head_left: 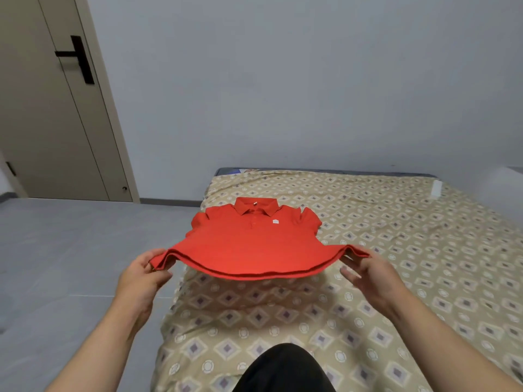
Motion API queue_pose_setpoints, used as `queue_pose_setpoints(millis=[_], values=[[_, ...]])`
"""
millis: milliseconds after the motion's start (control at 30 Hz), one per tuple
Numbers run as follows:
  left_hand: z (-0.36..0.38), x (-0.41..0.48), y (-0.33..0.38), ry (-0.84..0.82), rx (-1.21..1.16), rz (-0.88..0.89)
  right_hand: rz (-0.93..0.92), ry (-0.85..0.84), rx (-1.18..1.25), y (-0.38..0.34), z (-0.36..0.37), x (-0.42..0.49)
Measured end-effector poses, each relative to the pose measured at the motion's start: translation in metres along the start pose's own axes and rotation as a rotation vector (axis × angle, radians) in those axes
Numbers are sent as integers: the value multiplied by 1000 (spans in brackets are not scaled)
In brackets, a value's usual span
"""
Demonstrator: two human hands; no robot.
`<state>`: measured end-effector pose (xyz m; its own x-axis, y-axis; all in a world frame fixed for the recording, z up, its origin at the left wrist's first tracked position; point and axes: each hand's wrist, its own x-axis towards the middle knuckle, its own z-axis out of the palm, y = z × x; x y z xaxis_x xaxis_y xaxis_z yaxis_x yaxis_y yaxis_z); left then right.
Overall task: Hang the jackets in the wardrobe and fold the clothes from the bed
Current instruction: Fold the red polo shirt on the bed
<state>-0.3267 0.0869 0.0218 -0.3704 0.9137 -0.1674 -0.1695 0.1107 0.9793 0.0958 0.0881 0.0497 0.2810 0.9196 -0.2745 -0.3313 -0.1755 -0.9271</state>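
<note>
- red polo shirt (252, 244) lies collar-away on the bed (396, 250), its near hem lifted off the sheet
- left hand (141, 274) pinches the hem's left corner
- right hand (373, 275) grips the right corner
- door (56, 123) stands left of the bed

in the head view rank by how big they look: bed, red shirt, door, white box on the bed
1. bed
2. door, though partly cut off at the frame edge
3. red shirt, nearer the camera, so it looks bigger than it is
4. white box
</note>
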Motion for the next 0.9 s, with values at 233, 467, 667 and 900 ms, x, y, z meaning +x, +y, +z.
queue_pose_setpoints(millis=[233,467,667,900], values=[[-7,-7,28,221,250,289,-285,139,-360,-29,-7,-11],[-14,-11,44,148,58,244,-290,88,-220,-39,-11,-23],[-18,-33,49,-78,-4,-181,286,-131,-323,-48,-18,-44],[-25,-16,25,-313,15,-545,484,-255,-461,-31,-15,-20]])
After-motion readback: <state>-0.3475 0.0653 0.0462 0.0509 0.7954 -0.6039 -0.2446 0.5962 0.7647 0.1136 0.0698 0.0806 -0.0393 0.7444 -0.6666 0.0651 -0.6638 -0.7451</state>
